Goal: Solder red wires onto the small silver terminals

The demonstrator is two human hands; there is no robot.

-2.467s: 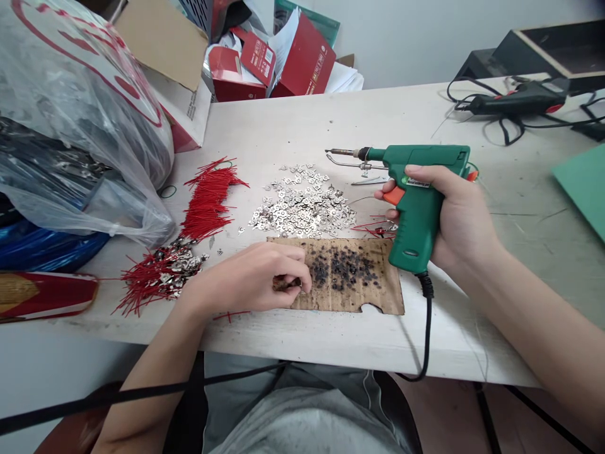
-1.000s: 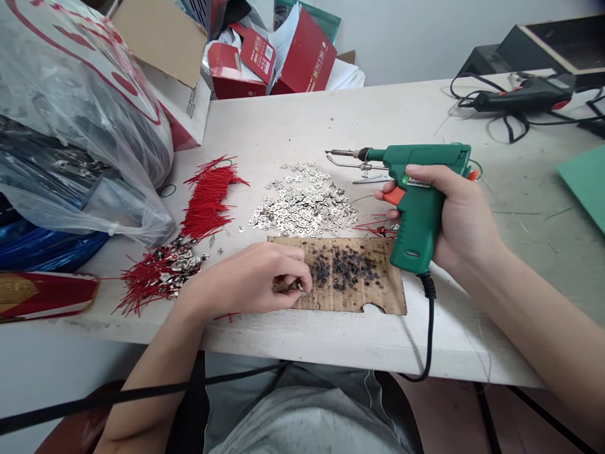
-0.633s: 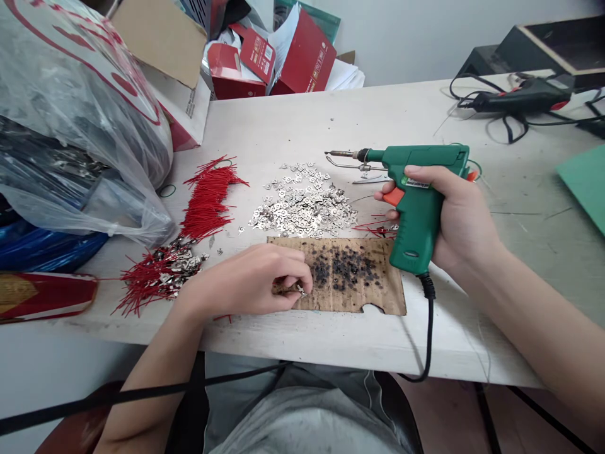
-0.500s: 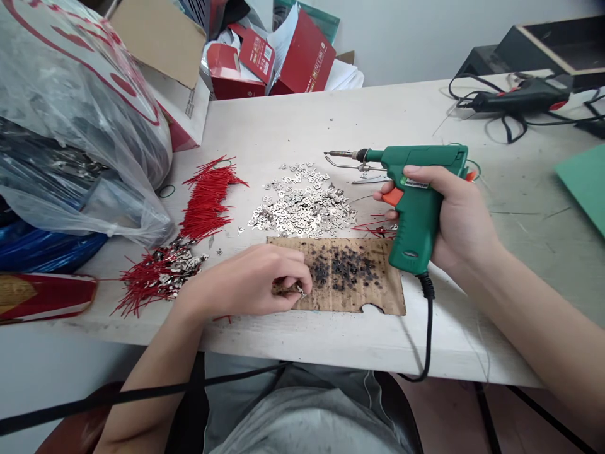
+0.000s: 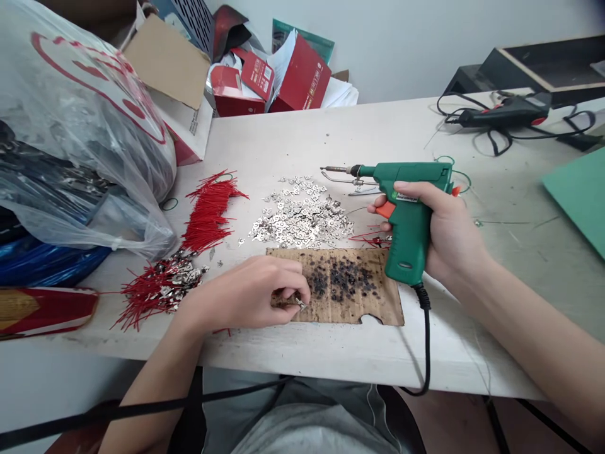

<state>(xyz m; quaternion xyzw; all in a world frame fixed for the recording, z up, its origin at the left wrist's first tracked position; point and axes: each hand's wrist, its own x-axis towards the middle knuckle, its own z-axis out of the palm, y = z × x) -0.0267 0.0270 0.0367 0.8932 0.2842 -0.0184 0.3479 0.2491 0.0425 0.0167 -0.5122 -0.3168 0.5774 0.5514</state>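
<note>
Tabletop (image 5: 265, 142): pale, matte and flecked with dark crumbs, extending across your workspace. To your left bulges a bag (image 5: 94, 126) of thin, creased translucent plastic bearing a red printed outline. Next in size is the soldering gun (image 5: 410, 214), pistol-shaped, in smooth green plastic, with an orange trigger, a slender metal tip directed to your left, a bent metal tube beneath that tip, and a black cable leaving the base of the handle. Your right hand (image 5: 449, 230) is wrapped closely about the handle, thumb laid along the upper body, fingers on the trigger side; the gun thus sits upright against your palm, its tip well apart from your other hand. Rectangular corrugated cardboard (image 5: 387, 302), brown and ridged, shows scorched black specks and a rounded notch in its near edge. Beyond it lies a loose heap of flat, shiny metal tabs (image 5: 305, 217); farther left, straight red wires (image 5: 208, 214) form a dense, bristling bundle. Smallest, a silvery metal piece (image 5: 300, 304) protrudes just past the pinched thumb and forefinger of your left hand (image 5: 250, 290), over the cardboard's left part; your curled fingers hide the rest of what they hold.
</note>
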